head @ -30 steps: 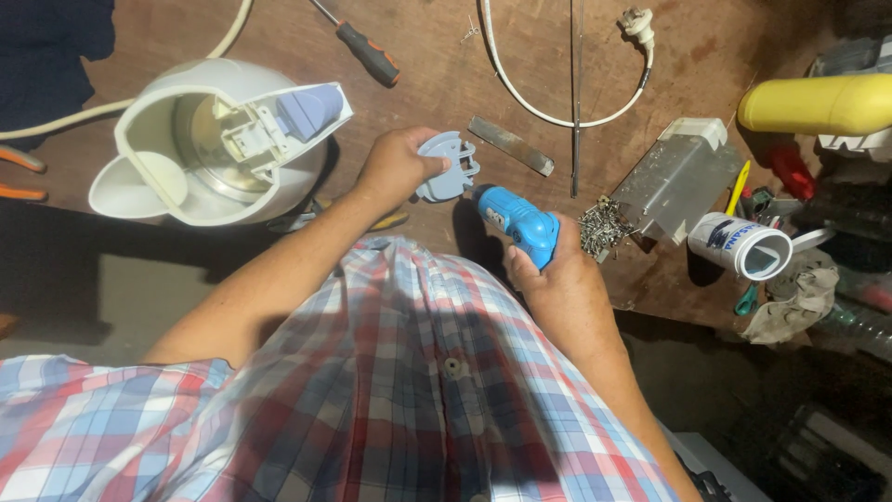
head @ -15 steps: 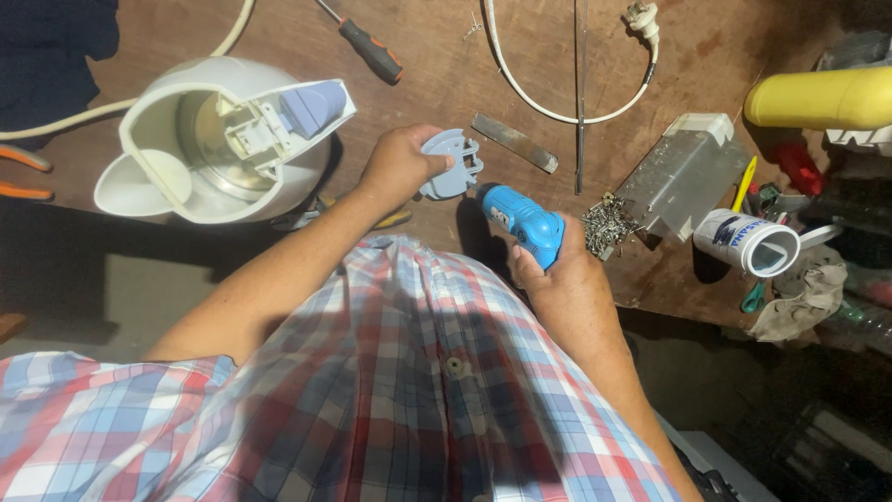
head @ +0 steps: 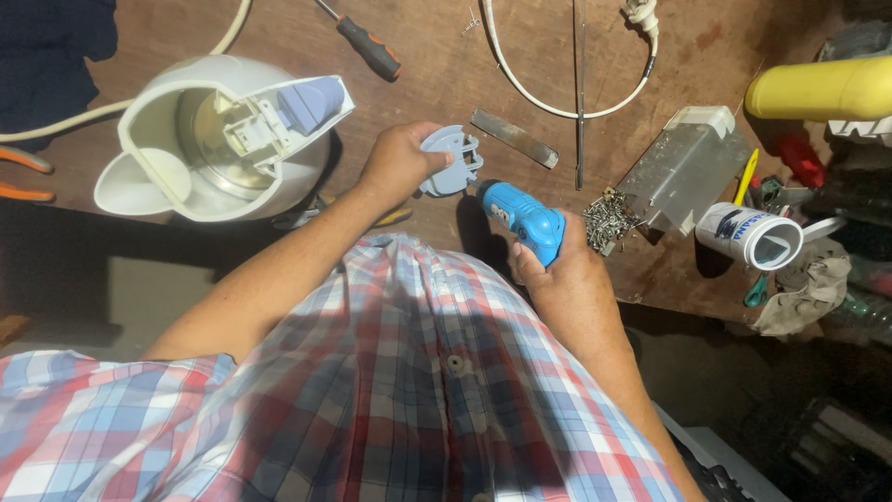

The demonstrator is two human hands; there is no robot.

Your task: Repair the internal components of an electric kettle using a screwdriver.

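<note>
My left hand (head: 398,164) grips a pale blue-grey plastic part (head: 450,161) just above the brown workbench (head: 446,74). My right hand (head: 563,277) holds a small blue electric screwdriver (head: 522,219), its tip pointing up-left against that plastic part. A white electric kettle (head: 216,139) lies open on its side to the left of my left hand, with its inner base and a blue-grey piece showing. A checked shirt fills the lower part of the view.
A black-and-orange screwdriver (head: 364,42), a white cable (head: 557,102) with plug and a flat metal strip (head: 513,138) lie at the back. A heap of small screws (head: 604,218), a clear plastic box (head: 686,167), a white cup (head: 753,236) and a yellow container (head: 818,88) crowd the right. Orange-handled pliers (head: 20,172) lie far left.
Both hands keep their hold. The plastic part and the screwdriver stay pressed together with only slight shifts.
</note>
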